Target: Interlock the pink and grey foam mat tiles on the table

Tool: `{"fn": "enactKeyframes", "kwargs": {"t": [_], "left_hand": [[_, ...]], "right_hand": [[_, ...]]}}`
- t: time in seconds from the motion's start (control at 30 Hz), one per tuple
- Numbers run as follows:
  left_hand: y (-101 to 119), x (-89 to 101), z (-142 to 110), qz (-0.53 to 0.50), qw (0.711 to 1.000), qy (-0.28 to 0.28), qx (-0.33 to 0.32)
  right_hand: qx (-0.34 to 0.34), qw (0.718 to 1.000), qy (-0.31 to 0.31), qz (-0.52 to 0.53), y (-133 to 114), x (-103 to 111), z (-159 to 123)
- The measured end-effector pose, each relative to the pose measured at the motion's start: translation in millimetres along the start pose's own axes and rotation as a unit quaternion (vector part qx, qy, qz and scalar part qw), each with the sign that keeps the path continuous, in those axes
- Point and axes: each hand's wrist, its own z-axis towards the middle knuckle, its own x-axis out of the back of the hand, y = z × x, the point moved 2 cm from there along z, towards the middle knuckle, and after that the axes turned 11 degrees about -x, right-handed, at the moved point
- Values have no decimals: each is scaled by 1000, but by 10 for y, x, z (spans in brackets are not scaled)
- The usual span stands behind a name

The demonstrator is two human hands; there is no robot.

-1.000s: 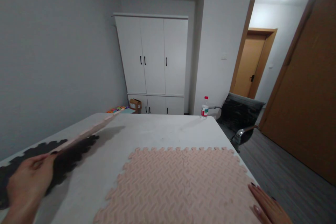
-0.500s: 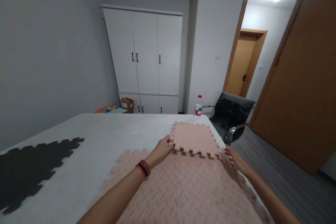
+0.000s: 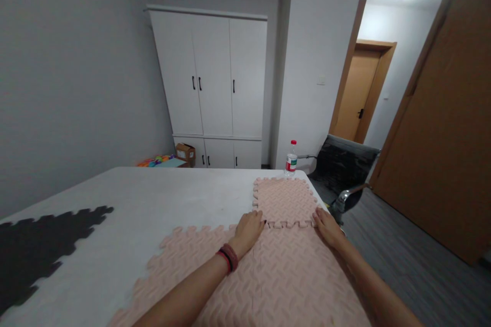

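Note:
A large pink foam mat (image 3: pixel 268 276) of joined puzzle tiles lies on the white table (image 3: pixel 161 199). A single pink tile (image 3: pixel 284 199) lies at its far edge, its teeth meshing with the mat along a seam (image 3: pixel 289 225). My left hand (image 3: pixel 249 230) presses palm-down at the left end of that seam, fingers stretched flat. My right hand (image 3: pixel 328 225) presses flat at the seam's right end. Neither hand holds anything. A red and black band sits on my left wrist.
A dark grey puzzle mat (image 3: pixel 42 245) lies at the table's left side. A water bottle (image 3: pixel 291 159) stands at the far table edge. A black chair (image 3: pixel 345 168) is beyond the right corner. White cabinet (image 3: pixel 210 82), a cardboard box and an open wooden door lie further off.
The single pink tile went from raised at the mat's far edge to lying flat with teeth meshed. Both hands moved from its sides onto the seam, pressing down.

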Motion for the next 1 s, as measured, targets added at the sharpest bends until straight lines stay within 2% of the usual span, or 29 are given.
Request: {"fn": "enactKeyframes", "kwargs": {"t": [0.23, 0.5, 0.6, 0.73, 0.93, 1.0], "left_hand": [[116, -88, 14, 85, 996, -15, -32], [131, -95, 15, 126, 990, -12, -65], [149, -83, 12, 133, 989, -6, -66], [183, -50, 8, 129, 990, 7, -63], [147, -52, 40, 60, 984, -25, -169], [119, -65, 62, 37, 982, -38, -182]], "right_hand": [[-8, 995, 36, -96, 41, -78, -58], [-49, 987, 62, -141, 41, -95, -80], [-55, 985, 43, -157, 55, -108, -81], [-51, 983, -11, -177, 77, -99, -38], [-67, 976, -76, -193, 97, -100, 48], [-67, 974, -86, -199, 86, -71, 67]]}}
